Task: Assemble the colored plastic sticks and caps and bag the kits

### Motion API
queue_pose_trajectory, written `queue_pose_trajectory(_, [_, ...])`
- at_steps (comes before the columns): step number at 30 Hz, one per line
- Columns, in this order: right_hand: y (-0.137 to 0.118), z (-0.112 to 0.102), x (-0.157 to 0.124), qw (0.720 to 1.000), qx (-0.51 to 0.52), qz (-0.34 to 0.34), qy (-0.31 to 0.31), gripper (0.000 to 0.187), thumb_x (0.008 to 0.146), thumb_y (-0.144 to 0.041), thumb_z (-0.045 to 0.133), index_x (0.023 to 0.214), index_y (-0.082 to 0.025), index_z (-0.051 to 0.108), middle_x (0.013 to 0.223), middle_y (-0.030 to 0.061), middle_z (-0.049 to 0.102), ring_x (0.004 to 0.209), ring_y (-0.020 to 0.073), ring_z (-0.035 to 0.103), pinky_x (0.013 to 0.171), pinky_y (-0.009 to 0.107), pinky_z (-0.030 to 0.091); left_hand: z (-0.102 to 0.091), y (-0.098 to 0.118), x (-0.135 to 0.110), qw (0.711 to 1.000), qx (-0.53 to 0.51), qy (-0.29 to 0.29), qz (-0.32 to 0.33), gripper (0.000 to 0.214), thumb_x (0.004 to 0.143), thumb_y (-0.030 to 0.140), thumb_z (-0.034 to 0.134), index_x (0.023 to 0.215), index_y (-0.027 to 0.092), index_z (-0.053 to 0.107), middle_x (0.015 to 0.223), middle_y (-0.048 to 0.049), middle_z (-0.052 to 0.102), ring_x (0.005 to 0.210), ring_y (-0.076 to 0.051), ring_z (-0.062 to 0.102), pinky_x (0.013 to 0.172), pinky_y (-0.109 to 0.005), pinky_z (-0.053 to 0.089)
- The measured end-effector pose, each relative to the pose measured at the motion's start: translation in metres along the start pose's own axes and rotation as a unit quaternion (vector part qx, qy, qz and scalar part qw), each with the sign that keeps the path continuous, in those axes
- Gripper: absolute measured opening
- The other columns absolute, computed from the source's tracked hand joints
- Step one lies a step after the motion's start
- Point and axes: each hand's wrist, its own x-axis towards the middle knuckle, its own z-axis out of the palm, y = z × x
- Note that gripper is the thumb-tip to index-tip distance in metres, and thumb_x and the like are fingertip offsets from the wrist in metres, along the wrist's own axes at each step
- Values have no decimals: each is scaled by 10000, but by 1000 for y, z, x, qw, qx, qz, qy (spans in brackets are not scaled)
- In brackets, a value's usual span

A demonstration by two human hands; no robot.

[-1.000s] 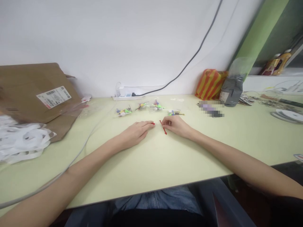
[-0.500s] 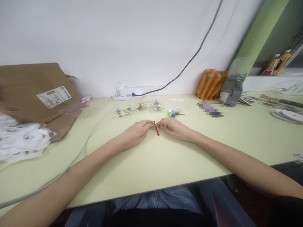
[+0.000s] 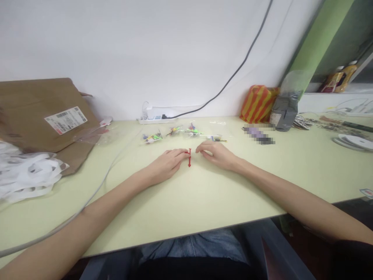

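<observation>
Slender red rod with flared ends (image 3: 189,161) sits at the left hand's (image 3: 169,165) fingertips

The left hand lies palm down, its fingers bunched together and closed at the tips on a small red piece (image 3: 187,153), mostly hidden by them. The rod touches the ends of these fingers and runs lengthwise from the wall side toward the near edge of the pale yellow-green table (image 3: 186,202). Whether it rests on the surface or is held just above, I cannot tell.

The right hand (image 3: 217,155) is near the rod but apart from it, fingers loosely curved and the thumb parted from them, with nothing visible in its grasp.

Beyond the hands, clear packets of small multicoloured parts (image 3: 152,137) form a row, the rightmost just behind the right hand. Behind them a white power strip (image 3: 151,120) stands against the wall, a black cable (image 3: 233,76) rising from it. To the left are a brown cardboard sheet with a white label (image 3: 29,112) and a heap of white ribbon-like strips (image 3: 32,173); a grey cable (image 3: 99,187) crosses near the left forearm. To the right stands a red-and-yellow striped bag (image 3: 256,105) beside a dark grey bag (image 3: 285,112).
</observation>
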Motion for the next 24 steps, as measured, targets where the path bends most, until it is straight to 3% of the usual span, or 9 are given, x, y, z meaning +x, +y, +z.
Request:
queue_pose_trajectory(4, [28, -10, -4, 992, -42, 98, 74, 276, 940, -142, 470, 1040, -192, 722, 1088, 108, 685, 1002, 238, 634, 874, 355, 485, 1, -1, 0, 1000, 5, 1, 4, 519, 964, 109, 365, 1444, 278, 463, 1509, -79, 480, 1399, -237, 441, 1145, -454, 375])
queue_pose_trajectory(8, [55, -13, -9, 984, -72, 147, 75, 224, 921, -194, 550, 1051, -185, 732, 1051, 113, 664, 1005, 258, 597, 877, 378, 478, 2, -2, 0, 1000, 17, -10, 11, 552, 941, 90, 381, 1442, 297, 479, 1536, -58, 459, 1417, -234, 419, 1163, -453, 338])
queue_pose_trajectory(13, [64, -3, -9, 983, -100, 139, 66, 215, 905, -217, 585, 1051, -187, 740, 1059, 115, 647, 1037, 277, 549, 922, 420, 460, 1, -2, 0, 999, 30, -16, 6, 531, 951, 111, 373, 1435, 292, 494, 1484, -66, 499, 1376, -236, 452, 1148, -442, 345])
queue_pose_trajectory(17, [60, 4, -6, 983, -140, 119, 20, 228, 904, -187, 559, 1036, -186, 744, 1103, 133, 627, 1061, 290, 528, 928, 439, 450, 0, 0, 0, 999, 43, -19, 2, 513, 957, 110, 365, 1426, 268, 501, 1477, -77, 501, 1372, -233, 449, 1143, -433, 347])
queue_pose_trajectory(24, [56, 9, -2, 970, -221, 104, 3, 484, 889, -76, 470, 1347, -173, 595, 1311, 158, 596, 1214, 316, 495, 968, 452, 421, 3, -2, 0, 998, 59, -28, 9, 552, 970, 103, 328, 1503, 225, 400, 1586, -70, 403, 1463, -211, 360, 1189, -417, 300])
